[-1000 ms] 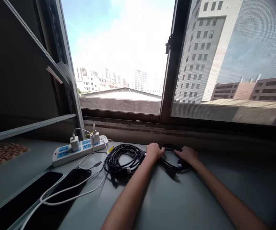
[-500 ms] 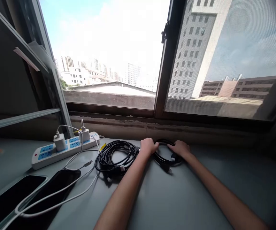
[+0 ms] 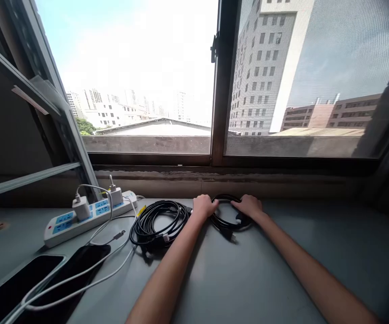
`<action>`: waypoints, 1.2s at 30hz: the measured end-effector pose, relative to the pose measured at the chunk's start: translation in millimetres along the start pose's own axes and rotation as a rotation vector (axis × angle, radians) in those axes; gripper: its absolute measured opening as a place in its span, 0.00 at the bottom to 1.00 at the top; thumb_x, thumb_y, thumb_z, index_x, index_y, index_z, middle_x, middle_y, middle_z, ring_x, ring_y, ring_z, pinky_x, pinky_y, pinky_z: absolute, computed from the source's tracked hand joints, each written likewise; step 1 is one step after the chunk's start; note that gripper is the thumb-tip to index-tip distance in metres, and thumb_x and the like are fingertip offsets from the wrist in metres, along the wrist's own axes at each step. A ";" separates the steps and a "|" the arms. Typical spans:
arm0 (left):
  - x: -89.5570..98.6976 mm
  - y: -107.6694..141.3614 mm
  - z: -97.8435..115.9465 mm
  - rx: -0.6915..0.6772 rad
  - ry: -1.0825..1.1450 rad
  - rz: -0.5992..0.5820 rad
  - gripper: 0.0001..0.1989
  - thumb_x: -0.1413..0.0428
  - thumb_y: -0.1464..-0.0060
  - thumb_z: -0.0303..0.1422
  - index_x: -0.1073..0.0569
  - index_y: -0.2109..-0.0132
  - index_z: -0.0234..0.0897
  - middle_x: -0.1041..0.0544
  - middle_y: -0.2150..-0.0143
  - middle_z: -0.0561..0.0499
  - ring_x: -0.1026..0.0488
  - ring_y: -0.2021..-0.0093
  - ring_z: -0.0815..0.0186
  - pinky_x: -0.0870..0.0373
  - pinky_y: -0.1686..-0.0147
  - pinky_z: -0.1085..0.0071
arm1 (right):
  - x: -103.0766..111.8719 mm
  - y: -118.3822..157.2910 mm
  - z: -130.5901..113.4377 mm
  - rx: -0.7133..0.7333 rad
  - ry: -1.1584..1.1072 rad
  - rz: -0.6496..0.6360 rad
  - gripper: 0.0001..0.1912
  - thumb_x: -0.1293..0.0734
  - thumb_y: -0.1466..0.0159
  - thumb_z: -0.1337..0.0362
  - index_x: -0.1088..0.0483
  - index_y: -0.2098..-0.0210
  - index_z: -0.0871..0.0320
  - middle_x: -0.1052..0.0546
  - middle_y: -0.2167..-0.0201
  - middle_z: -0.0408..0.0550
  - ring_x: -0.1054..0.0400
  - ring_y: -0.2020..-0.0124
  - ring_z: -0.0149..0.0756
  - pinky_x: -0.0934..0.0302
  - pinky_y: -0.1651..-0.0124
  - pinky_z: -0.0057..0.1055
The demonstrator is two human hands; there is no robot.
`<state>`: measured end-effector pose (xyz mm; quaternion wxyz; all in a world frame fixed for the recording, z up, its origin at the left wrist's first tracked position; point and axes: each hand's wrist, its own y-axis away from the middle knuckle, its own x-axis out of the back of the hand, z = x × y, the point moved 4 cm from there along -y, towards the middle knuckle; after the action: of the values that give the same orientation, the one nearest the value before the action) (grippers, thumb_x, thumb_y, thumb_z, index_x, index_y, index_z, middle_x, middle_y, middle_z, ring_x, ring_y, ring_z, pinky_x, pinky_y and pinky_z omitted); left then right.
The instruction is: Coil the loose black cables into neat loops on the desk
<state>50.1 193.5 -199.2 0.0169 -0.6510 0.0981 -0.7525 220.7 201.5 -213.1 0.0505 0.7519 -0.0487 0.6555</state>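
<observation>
A small coil of black cable [image 3: 222, 225] lies on the grey table near the window sill, its dark plug ends at the front and right. My left hand [image 3: 204, 206] is closed on the coil's left side, thumb toward the middle. On the opposite side my right hand [image 3: 249, 207] grips the same coil, fingers curled over its edge. Part of the loop is hidden under both hands. Just left of my left hand rests a larger coil of black cable [image 3: 147, 220] with a light-coloured connector; my forearm covers its right edge.
At the back left stands a white power strip [image 3: 89, 220] with chargers plugged in. White charging cables [image 3: 113, 272] run over two dark phone-like slabs [image 3: 22, 279] on the grey table [image 3: 235, 288]. A metal rack [image 3: 66, 112] rises at left, before the window [image 3: 147, 144].
The view has shifted slightly, so the scene sits a little further left. Both hands keep their hold on the small coil, which stays in about the same place on the table.
</observation>
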 end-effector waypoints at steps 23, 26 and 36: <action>4.8 1.5 8.6 0.117 0.043 -0.160 0.16 0.51 0.45 0.36 0.34 0.52 0.33 0.31 0.54 0.45 0.32 0.57 0.64 0.33 0.59 0.61 | 4.2 2.9 -3.5 0.057 0.055 -0.051 0.17 0.42 0.38 0.55 0.34 0.58 0.62 0.30 0.60 0.49 0.35 0.60 0.33 0.39 0.57 0.38; 15.5 0.2 5.5 0.149 0.081 -0.157 0.16 0.51 0.45 0.37 0.34 0.53 0.32 0.31 0.54 0.46 0.32 0.57 0.64 0.33 0.59 0.60 | 11.2 4.5 -6.2 0.074 0.044 -0.060 0.17 0.42 0.38 0.55 0.34 0.59 0.62 0.29 0.61 0.48 0.34 0.61 0.32 0.39 0.58 0.37; 102.5 8.6 11.8 0.092 0.191 0.155 0.21 0.58 0.45 0.45 0.28 0.60 0.33 0.26 0.59 0.39 0.30 0.56 0.56 0.36 0.63 0.68 | 68.7 25.6 -31.3 0.160 0.026 0.200 0.21 0.44 0.39 0.53 0.31 0.60 0.63 0.27 0.61 0.54 0.34 0.58 0.39 0.43 0.56 0.36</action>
<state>45.3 167.9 -99.0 0.0953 -0.5653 0.1145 -0.8114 195.7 180.0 -140.6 -0.0746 0.7364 -0.0707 0.6688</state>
